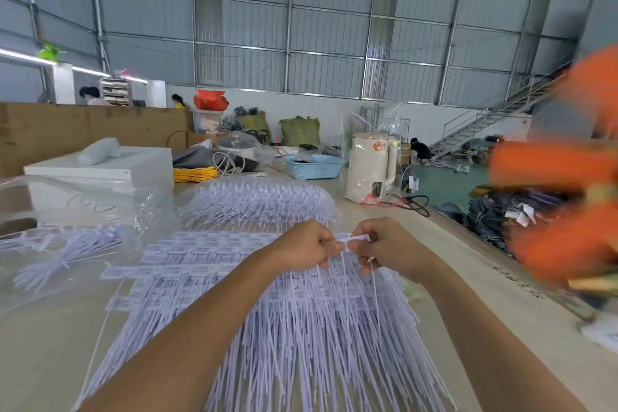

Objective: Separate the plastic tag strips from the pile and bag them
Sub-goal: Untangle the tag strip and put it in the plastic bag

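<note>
The pile of tag strips lies on the tabletop. Behind the pile sits a bagged stack of strips; left of it, loose strips; behind and right, an electric kettle; further back, a basket.

Both bare forearms are stretched forward and drawn together at the middle. The left hand is curled, its fingers closed in a pinch. The right hand is curled too, its fingers pinched just beside those of the left, knuckles turned upward.
</note>
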Motion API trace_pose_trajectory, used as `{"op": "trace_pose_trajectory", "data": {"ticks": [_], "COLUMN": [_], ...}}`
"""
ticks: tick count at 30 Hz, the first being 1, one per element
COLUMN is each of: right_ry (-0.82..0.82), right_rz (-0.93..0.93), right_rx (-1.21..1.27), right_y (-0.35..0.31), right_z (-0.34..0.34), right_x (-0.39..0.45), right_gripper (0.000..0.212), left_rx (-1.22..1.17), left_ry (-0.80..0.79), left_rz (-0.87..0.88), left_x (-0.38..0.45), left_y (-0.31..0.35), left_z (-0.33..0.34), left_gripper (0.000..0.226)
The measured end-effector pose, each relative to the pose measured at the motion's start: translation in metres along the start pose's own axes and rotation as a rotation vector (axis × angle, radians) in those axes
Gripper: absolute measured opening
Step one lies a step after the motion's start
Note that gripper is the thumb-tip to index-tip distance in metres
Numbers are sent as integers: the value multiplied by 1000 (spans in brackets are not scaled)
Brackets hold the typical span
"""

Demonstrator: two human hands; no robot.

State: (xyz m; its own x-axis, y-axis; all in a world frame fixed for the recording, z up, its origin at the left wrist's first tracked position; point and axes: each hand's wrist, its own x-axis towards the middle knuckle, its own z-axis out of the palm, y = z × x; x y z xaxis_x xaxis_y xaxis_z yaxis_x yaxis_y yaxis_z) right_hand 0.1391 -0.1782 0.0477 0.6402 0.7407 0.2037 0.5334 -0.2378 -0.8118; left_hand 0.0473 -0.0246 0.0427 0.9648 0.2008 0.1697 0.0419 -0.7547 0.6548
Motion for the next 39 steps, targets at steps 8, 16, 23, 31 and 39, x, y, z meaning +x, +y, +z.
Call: {"op": "trace_pose_trajectory", "data": {"ticks": [8, 16, 23, 31, 39], "right_ry": [-19, 316, 559, 226, 90], "right_rz": [-76, -580, -421, -58, -99], "right_rx": [-134, -453, -487, 242, 133], "right_y": [-6, 5, 19, 11, 5], "right_z": [4, 21, 25, 24, 37], "right_x": [-1, -2, -1, -8, -3], "right_gripper": [13, 10, 12, 15, 26], "left_rx": [-207, -468, -478, -201, 109], "left_ry": [40, -22, -84, -69, -134], "left_rz": [-84, -191, -191, -97, 36], "left_x": [-1, -3, -2, -2, -8], "left_y": [7, 7, 11, 11, 2], "left_z": [2, -8, -9, -6, -7], "left_gripper": [33, 31, 34, 24, 16]}}
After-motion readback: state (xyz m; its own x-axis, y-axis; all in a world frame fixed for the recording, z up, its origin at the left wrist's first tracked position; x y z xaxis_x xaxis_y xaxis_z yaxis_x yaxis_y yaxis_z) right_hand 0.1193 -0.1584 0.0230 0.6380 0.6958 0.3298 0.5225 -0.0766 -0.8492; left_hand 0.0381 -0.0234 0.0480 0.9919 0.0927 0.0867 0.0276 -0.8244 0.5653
